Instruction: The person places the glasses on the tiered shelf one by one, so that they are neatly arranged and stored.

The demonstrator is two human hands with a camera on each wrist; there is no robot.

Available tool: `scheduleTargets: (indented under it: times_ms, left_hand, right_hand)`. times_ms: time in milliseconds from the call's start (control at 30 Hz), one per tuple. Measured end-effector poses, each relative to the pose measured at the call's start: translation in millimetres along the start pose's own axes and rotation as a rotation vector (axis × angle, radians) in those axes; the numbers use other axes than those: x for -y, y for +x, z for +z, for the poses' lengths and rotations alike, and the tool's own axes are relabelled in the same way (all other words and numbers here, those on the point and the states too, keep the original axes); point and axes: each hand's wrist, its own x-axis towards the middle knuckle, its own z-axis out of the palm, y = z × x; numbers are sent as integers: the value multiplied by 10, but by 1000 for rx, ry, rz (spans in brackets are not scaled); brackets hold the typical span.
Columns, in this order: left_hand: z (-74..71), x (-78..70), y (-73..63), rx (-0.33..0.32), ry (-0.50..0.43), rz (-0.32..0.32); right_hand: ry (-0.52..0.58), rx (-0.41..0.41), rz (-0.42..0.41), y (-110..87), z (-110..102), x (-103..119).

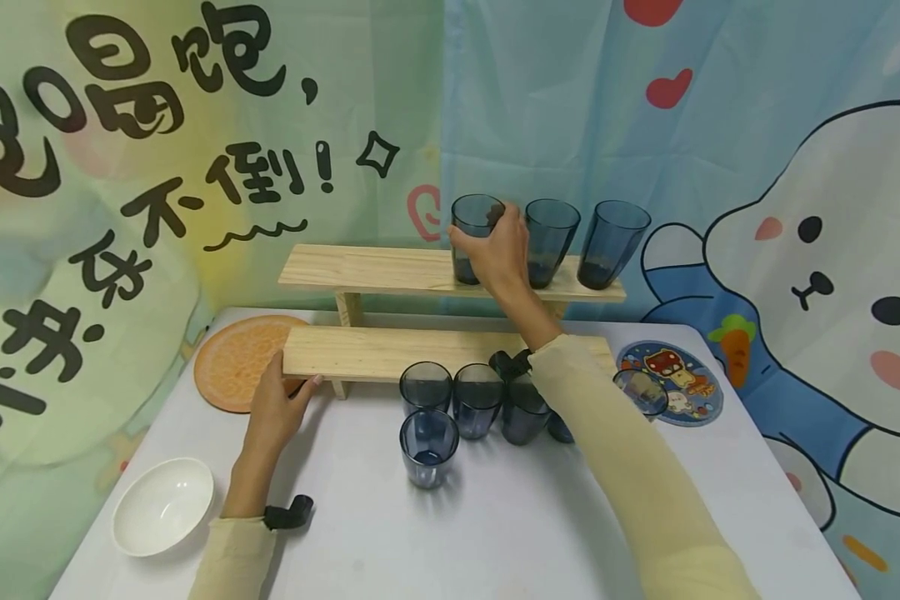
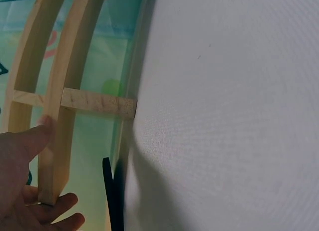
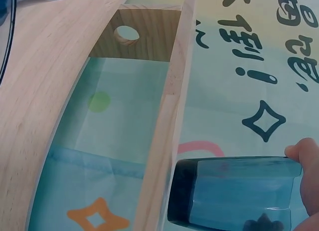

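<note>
A two-tier wooden shelf stands at the back of the white table. My left hand (image 1: 273,417) grips the left end of its lower board (image 1: 375,354), thumb on the front edge. My right hand (image 1: 504,250) holds a blue-tinted glass (image 3: 239,191) near its rim, over the upper board (image 1: 375,268). That glass is upright with its base at the board; whether it bears its full weight there I cannot tell. Right of it, a second glass (image 1: 547,246) and a third glass (image 1: 611,246) stand on the upper board.
Several more glasses (image 1: 479,404) stand in front of the lower board, with one glass (image 1: 429,450) nearer. Another glass (image 1: 637,393) is partly behind my right sleeve, beside a cartoon-printed round mat (image 1: 693,387). At left lie an orange round mat (image 1: 232,367) and a white bowl (image 1: 163,507).
</note>
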Motion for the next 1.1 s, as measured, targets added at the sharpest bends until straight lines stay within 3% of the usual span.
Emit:
scheduleTargets:
  times_ms: [667,1100]
  left_hand:
    - [6,15,7,28,-2,-29]
    - [18,34,8,5,1,-15]
  right_hand:
    - [3,2,51,40,40,-29]
    - [35,2,53,-1,67,-33]
